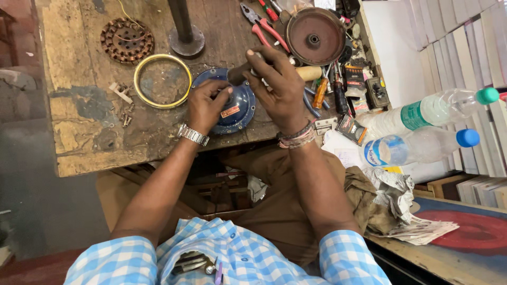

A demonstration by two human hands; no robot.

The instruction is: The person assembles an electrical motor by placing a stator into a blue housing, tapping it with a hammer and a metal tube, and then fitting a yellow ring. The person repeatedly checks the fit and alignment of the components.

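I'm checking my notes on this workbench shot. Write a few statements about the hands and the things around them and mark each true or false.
1. The right hand grips a wooden-handled tool above the blue round cover. True.
2. The left hand rests on the yellow ring. False: it touches the blue round cover; the ring lies apart, to the left.
3. A metal watch is on the left wrist. True.
4. Both plastic bottles stand upright on the bench. False: they lie on their sides at the right.
5. The red-handled pliers are in the left hand. False: they lie on the bench, untouched.
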